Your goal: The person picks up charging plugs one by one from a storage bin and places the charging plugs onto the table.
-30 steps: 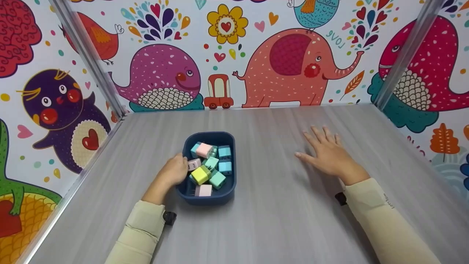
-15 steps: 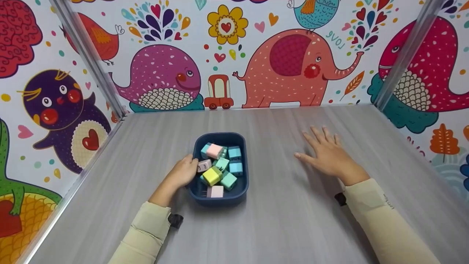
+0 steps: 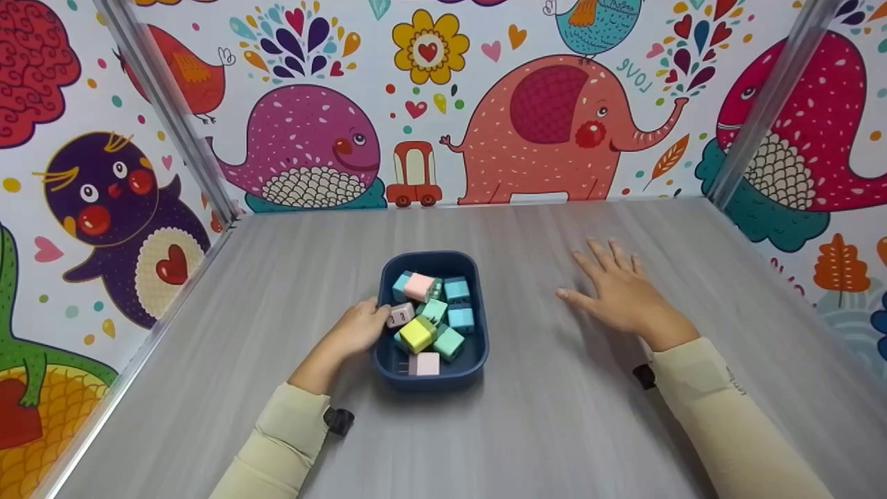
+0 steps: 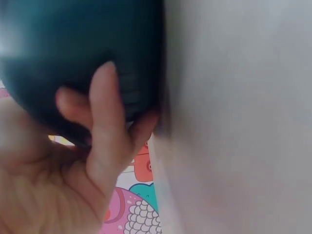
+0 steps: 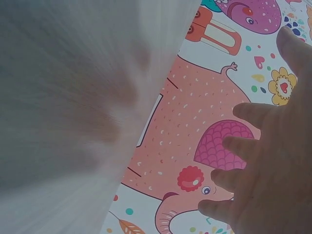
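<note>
A dark blue plastic bin (image 3: 429, 382) stands on the table left of centre, holding several small USB wall chargers. Among them are a yellow charger (image 3: 418, 334), a pink charger (image 3: 424, 364) with its prongs showing, a blue charger (image 3: 460, 319), a green charger (image 3: 448, 342) and a mauve charger (image 3: 400, 315) with two ports. My left hand (image 3: 355, 327) grips the bin's left side, thumb at the rim; the left wrist view has its fingers (image 4: 107, 102) against the outer wall. Off to the right, my right hand (image 3: 624, 298) is held palm down over the table, fingers spread, holding nothing.
The grey wood-grain table (image 3: 540, 430) ends at a cartoon-printed back wall (image 3: 443, 104). Printed panels with metal corner posts (image 3: 177, 118) stand at both sides.
My left hand has moved the bin to the right across the table, chargers inside. The right hand has stayed in place.
</note>
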The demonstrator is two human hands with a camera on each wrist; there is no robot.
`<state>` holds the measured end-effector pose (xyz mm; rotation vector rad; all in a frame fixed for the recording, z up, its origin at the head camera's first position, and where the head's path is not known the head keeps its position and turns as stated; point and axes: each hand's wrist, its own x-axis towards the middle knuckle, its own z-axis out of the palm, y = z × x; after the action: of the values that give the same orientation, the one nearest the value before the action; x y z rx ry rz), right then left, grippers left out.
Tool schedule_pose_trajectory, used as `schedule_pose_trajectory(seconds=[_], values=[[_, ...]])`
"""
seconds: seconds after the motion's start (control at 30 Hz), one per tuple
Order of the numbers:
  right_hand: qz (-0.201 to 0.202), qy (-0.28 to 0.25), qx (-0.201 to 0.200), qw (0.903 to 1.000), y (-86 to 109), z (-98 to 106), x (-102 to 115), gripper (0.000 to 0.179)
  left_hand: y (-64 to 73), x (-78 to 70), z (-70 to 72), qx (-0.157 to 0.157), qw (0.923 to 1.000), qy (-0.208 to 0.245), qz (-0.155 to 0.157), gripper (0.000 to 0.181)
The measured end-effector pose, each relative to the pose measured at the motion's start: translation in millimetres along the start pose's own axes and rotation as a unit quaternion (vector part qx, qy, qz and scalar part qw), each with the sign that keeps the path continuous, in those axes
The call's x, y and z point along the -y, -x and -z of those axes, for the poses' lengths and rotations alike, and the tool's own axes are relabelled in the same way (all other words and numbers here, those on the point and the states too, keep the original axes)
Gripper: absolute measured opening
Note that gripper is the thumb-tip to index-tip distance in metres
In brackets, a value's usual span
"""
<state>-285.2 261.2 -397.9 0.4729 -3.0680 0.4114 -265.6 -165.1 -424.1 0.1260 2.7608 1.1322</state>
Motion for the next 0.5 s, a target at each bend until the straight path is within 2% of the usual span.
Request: schedule_pose_trajectory(seconds=[0.37, 0.5], values=[[0.004, -0.001, -0.002, 1.0, 1.1, 0.3, 1.3, 0.096, 0.2, -3.8, -9.2, -0.015, 0.9998, -0.001, -0.015, 0.045], [0.001, -0.002, 0.0, 1.0, 1.4, 0.7, 1.6, 0.094, 2.1, -6.8, -9.9, -0.006, 0.9997, 0.007, -0.022, 0.044]])
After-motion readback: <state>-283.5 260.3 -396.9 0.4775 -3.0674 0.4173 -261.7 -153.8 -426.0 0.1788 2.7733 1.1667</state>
